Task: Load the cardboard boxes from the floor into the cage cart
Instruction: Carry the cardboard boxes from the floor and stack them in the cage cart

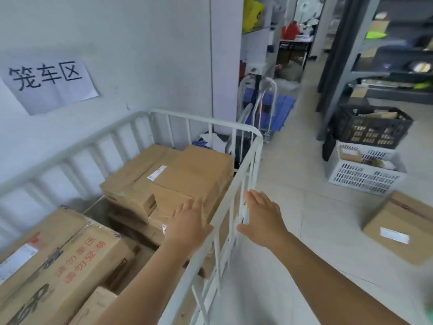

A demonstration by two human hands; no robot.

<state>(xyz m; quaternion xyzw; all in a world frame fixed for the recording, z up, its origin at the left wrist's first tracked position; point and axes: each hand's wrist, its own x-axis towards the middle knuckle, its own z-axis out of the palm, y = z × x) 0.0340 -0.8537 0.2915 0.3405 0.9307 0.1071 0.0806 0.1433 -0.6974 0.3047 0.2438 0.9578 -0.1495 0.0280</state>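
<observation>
The white cage cart [254, 146] stands against the wall with several cardboard boxes inside. A plain brown box [196, 174] lies on top at the far end, over a longer labelled box [131, 181]. A large box with red print [77, 266] fills the near end. My left hand [187, 221] reaches over the cart's right rail, fingers spread, just at the near edge of the top box. My right hand [262, 216] hovers open outside the rail and holds nothing. One cardboard box [400, 226] with a white label sits on the floor at the right.
A white basket [365, 167] and a black crate [372, 127] stand on the floor by grey shelving [351, 62]. A folded hand trolley [267, 106] and blue pallet lean behind the cart. A paper sign [49, 83] hangs on the wall. Pale tiled floor lies between cart and baskets.
</observation>
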